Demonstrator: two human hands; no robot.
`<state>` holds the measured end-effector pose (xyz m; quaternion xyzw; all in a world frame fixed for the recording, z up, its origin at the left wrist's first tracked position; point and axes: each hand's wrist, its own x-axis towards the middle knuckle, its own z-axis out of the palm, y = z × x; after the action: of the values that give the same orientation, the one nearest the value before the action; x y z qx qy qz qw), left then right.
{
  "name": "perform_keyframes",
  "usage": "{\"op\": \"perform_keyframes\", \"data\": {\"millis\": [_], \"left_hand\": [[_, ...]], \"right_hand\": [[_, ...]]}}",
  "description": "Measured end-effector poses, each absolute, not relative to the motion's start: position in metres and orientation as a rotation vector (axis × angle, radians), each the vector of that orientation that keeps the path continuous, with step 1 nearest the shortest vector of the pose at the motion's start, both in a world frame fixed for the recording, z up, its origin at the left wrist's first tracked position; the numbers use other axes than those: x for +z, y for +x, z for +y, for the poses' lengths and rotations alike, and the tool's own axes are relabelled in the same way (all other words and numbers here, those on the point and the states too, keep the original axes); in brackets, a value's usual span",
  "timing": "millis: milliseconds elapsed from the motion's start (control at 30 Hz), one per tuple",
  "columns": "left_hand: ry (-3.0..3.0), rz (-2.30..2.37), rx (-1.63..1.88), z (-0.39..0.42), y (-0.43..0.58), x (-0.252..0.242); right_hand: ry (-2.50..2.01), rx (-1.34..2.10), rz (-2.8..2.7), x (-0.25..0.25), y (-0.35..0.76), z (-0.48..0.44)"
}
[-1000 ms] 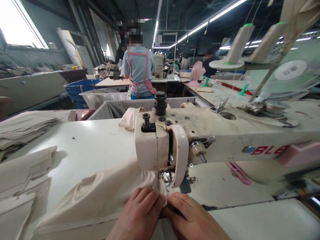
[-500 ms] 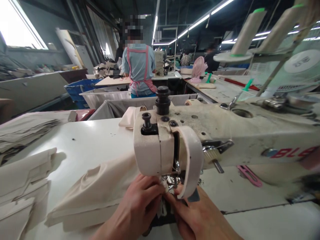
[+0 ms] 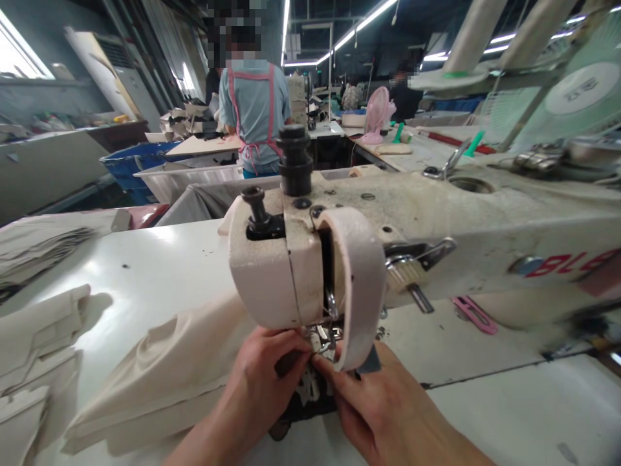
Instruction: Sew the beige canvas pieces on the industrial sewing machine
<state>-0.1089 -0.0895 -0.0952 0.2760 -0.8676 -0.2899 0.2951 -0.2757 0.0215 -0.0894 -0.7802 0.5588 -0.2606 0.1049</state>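
My left hand (image 3: 259, 372) is closed in a pinch beside the presser foot (image 3: 326, 336) of a cream sewing machine (image 3: 264, 278). Whatever lies between its fingertips is too small to make out. From the right, my right hand (image 3: 381, 398) reaches under the machine's curved white guard (image 3: 361, 285). Its fingers are curled, the tips meeting those of my left hand below the needle; the guard and hand hide what they grip. Cream cloth (image 3: 179, 349) lies folded on the white table to the left, its right end passing behind my left hand and the machine head.
Stacked cloth pieces (image 3: 39, 349) lie at the table's left. A pink thread-snip tool (image 3: 475, 315) rests beneath the machine arm. Thread cones (image 3: 473, 39) and a fan (image 3: 577, 97) stand at right. Ahead, a person in a pink-strapped apron (image 3: 252, 110) stands beyond a white bin (image 3: 189, 178).
The view has shifted, so the machine sits nearer and further left in the picture. My fingertips stay by the presser foot, the left fingers now in a more open-looped pinch.
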Motion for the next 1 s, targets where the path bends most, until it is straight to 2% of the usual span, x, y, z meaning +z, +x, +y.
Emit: {"op": "perform_keyframes", "data": {"millis": [133,300,567,1000], "left_hand": [[0.702,-2.366,-0.686,-0.0892,-0.1096,-0.0943],[0.556,-2.529,-0.747,-0.0947,-0.1069,-0.0907],[0.529,-2.448,-0.629,-0.0905,-0.1046,-0.0924],[0.501,-2.35,-0.482,-0.0954,-0.111,-0.0931]], "right_hand": [[-2.288,-0.756,1.641,-0.0894,-0.276,0.0219],[-2.262,-0.759,1.638,-0.09,-0.2755,0.0221],[-2.182,-0.827,1.61,-0.0867,-0.2786,0.0222],[-2.326,-0.71,1.727,-0.0857,-0.2803,0.016]]}}
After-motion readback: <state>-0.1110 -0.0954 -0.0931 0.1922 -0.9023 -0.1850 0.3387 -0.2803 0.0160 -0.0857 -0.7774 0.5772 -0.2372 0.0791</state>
